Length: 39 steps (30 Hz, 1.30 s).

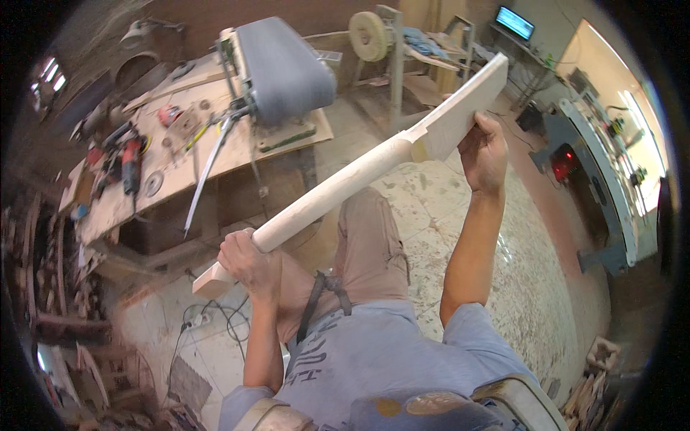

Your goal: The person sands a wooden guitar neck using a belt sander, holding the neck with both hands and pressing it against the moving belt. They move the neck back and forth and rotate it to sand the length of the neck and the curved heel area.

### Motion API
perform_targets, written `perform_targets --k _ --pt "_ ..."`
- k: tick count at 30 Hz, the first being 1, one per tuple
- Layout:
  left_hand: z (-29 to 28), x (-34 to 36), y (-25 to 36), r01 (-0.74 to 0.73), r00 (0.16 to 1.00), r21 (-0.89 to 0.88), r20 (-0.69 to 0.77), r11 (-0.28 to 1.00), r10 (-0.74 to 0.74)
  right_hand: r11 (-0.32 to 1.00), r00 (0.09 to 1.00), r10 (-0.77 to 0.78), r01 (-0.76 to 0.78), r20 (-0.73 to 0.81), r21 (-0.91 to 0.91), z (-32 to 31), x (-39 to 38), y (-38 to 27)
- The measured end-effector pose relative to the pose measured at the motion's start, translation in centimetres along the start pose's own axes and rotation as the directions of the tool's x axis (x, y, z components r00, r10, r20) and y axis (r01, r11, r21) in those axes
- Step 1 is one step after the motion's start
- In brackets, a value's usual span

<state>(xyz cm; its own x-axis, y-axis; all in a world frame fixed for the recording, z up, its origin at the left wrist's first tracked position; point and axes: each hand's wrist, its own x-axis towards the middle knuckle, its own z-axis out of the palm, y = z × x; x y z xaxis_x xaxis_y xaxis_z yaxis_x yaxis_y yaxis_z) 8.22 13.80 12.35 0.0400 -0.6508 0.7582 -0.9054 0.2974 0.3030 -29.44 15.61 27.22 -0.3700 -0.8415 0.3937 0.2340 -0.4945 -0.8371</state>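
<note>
A long pale wooden workpiece [330,190] slants across the view, held up in both hands before my body. It has a rounded shaft, a wide flat blade-like part at its upper right end and a squared block at its lower left end. My left hand [249,260] is wrapped round the shaft near the block. At the other end, my right hand [486,152] grips the edge of the flat part, with its thumb side showing and some fingers hidden behind. Beyond the wood, a belt sander [284,68] with a wide grey belt stands on the workbench [169,208], apart from the piece.
An angle grinder [131,165], a loose disc [154,184] and other tools lie on the bench. Cables [215,310] trail over the dusty floor. Right stands a grey machine [593,176]; far back are a round pale wheel [367,36] and a screen [514,23].
</note>
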Motion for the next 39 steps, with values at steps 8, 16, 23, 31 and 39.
perform_targets --k 8,16,23,31,39 --pt "-3.1 -1.9 -4.4 0.084 0.982 0.149 -0.181 0.985 -0.056 0.955 0.992 0.032 -0.067 0.123 0.29 1.8 -2.4 5.0" --pt "-2.6 -2.3 -10.5 0.134 0.937 0.166 -0.341 0.977 -0.07 0.94 0.932 0.066 -0.178 0.356 0.292 4.2 -5.2 6.9" --pt "-4.3 -1.5 -14.3 0.133 0.936 0.253 -0.349 0.958 -0.037 0.899 0.918 0.2 -0.311 0.342 0.307 6.3 -6.0 11.2" --pt "-7.2 -4.4 -16.1 0.12 0.974 0.359 -0.223 0.926 -0.04 0.68 0.761 0.436 -0.628 0.481 0.378 2.6 -6.7 21.2" --pt "-17.1 -16.3 -9.5 0.276 0.958 0.615 -0.113 0.739 -0.264 0.433 0.443 0.694 -0.887 0.568 0.162 0.5 -11.8 26.3"
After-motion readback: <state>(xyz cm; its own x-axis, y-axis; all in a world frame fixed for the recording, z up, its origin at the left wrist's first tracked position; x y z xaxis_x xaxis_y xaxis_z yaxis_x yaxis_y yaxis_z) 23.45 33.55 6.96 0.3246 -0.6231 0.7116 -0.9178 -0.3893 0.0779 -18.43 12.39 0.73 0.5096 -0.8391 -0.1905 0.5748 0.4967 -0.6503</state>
